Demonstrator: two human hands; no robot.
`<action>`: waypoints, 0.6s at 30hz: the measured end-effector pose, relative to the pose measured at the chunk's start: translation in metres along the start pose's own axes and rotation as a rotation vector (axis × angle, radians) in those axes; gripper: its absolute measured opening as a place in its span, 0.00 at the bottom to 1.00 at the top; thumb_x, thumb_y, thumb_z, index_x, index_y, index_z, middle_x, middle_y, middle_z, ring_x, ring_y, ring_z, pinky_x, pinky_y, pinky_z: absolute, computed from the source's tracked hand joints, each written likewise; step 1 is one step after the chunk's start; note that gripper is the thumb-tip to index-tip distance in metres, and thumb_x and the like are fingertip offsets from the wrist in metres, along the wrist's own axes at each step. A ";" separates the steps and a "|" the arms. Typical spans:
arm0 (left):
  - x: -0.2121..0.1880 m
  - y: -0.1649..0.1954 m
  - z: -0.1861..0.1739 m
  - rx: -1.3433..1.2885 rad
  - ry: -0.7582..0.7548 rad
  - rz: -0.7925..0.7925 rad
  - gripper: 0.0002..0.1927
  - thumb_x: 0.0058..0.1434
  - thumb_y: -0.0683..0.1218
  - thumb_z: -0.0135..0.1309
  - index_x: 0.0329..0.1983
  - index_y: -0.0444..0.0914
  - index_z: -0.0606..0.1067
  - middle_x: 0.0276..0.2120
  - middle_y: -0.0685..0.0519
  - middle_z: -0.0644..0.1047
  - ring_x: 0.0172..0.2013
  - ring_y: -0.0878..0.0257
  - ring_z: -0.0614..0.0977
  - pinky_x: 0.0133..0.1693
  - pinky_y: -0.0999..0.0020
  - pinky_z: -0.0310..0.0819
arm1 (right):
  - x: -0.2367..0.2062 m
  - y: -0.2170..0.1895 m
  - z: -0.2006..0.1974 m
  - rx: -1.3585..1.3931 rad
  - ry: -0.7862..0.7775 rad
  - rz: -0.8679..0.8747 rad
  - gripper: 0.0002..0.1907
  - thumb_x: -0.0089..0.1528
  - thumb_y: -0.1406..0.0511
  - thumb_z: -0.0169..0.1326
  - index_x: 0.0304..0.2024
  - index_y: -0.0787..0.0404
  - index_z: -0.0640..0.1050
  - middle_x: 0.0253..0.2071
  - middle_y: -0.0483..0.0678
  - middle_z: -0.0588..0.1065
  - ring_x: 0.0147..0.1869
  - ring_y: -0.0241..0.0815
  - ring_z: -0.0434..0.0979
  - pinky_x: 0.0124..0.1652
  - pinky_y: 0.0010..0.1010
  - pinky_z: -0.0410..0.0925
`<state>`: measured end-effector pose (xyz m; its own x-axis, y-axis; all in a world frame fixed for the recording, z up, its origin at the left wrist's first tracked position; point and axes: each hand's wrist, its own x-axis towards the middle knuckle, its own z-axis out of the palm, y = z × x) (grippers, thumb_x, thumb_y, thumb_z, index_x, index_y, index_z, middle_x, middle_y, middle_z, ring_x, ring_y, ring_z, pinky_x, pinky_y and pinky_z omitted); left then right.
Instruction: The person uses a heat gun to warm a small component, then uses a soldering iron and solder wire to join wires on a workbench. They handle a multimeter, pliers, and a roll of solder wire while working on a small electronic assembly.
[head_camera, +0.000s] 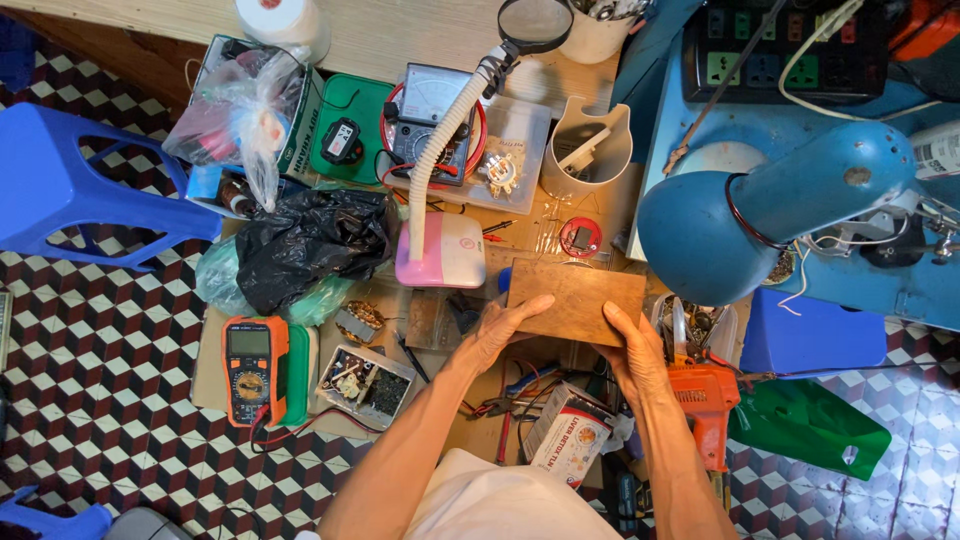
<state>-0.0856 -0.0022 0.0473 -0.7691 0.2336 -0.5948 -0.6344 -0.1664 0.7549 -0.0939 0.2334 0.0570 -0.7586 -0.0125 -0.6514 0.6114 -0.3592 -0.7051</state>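
Left hand (500, 328) and right hand (632, 350) hold brown board (575, 300) between them, fingers loosely curled on its near edge and corners. Board flat, level, above cluttered low bench (520, 235). Checkered tile floor (100, 350) around. Pink lamp base (442, 252) just behind board, blue lamp shade (700, 235) to right, orange multimeter (255, 368) well left, orange drill (705, 400) beside right wrist.
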 end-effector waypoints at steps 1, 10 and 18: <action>0.002 0.004 0.000 0.047 0.000 -0.009 0.48 0.51 0.70 0.59 0.62 0.30 0.75 0.59 0.45 0.79 0.60 0.57 0.76 0.62 0.61 0.64 | 0.002 0.000 0.001 0.004 0.012 -0.005 0.29 0.59 0.60 0.59 0.62 0.58 0.70 0.56 0.47 0.75 0.59 0.43 0.75 0.56 0.47 0.71; -0.004 0.024 -0.005 0.145 0.377 0.129 0.38 0.62 0.71 0.51 0.64 0.41 0.71 0.59 0.48 0.74 0.61 0.55 0.73 0.60 0.58 0.64 | -0.015 -0.010 0.013 -0.178 0.129 -0.075 0.32 0.64 0.56 0.54 0.69 0.57 0.67 0.62 0.50 0.71 0.63 0.42 0.70 0.57 0.41 0.63; 0.086 0.099 -0.013 0.852 0.344 0.244 0.23 0.63 0.62 0.53 0.46 0.41 0.82 0.44 0.45 0.84 0.45 0.50 0.85 0.47 0.57 0.77 | -0.079 0.002 -0.033 -0.242 0.318 -0.226 0.33 0.66 0.57 0.52 0.68 0.70 0.65 0.67 0.58 0.69 0.68 0.47 0.71 0.61 0.36 0.68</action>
<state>-0.2156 -0.0107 0.0677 -0.9397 -0.0329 -0.3403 -0.2879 0.6134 0.7355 -0.0254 0.2645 0.0979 -0.7953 0.3423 -0.5004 0.5019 -0.0912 -0.8601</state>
